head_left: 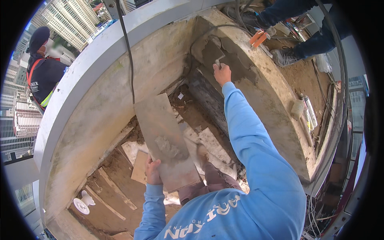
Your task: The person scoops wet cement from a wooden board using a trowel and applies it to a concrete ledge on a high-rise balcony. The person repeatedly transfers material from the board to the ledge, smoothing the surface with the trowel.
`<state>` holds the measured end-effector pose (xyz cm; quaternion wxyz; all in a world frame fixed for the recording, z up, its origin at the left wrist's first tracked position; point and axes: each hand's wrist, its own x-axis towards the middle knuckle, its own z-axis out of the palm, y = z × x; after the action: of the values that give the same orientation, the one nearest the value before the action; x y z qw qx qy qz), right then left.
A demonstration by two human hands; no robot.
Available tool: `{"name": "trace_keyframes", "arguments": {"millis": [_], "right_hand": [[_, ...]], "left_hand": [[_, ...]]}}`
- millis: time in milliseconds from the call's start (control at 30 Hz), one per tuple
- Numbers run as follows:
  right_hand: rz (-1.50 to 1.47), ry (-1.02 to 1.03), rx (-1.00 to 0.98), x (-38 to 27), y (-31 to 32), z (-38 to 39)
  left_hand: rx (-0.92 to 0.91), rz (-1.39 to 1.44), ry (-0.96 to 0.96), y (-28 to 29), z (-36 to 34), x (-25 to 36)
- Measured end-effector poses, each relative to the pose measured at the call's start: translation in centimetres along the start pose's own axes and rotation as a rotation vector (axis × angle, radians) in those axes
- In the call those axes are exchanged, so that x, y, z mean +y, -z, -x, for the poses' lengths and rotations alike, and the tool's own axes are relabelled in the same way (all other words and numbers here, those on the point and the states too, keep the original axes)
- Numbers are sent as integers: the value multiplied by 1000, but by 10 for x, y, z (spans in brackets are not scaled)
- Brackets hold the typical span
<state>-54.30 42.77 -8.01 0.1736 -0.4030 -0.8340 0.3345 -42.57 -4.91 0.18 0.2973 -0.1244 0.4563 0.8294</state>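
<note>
My left hand (153,171) grips the edge of a long flat board (158,120), which slants across in front of me. A lump of wet grey mortar (169,147) sits on the board's nearer half. Far ahead, my right hand (222,74) is closed round the handle of a trowel (218,61). The trowel is against the inner wall, where a dark grey patch of wet mortar (240,66) spreads below the top edge. My fingers and the wall's shading partly hide the trowel's blade.
Curved concrete walls (108,88) enclose the pit where I stand. Wood strips (116,188), a white spool (84,202) and broken slabs lie on its dirt floor. A black cable (127,52) hangs over the wall. People stand outside, left and upper right. Tubes (310,110) lie on the right ledge.
</note>
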Motion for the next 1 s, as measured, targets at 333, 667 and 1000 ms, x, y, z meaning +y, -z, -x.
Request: {"name": "trace_keyframes", "arguments": {"millis": [333, 667, 1000], "right_hand": [[-597, -311, -304, -80, 71, -29], [-634, -329, -288, -46, 119, 11], [14, 205, 99, 0, 130, 91]], "left_hand": [[-63, -36, 37, -1, -16, 34], [-61, -30, 25, -2, -2, 24], [-148, 19, 112, -50, -7, -6]]}}
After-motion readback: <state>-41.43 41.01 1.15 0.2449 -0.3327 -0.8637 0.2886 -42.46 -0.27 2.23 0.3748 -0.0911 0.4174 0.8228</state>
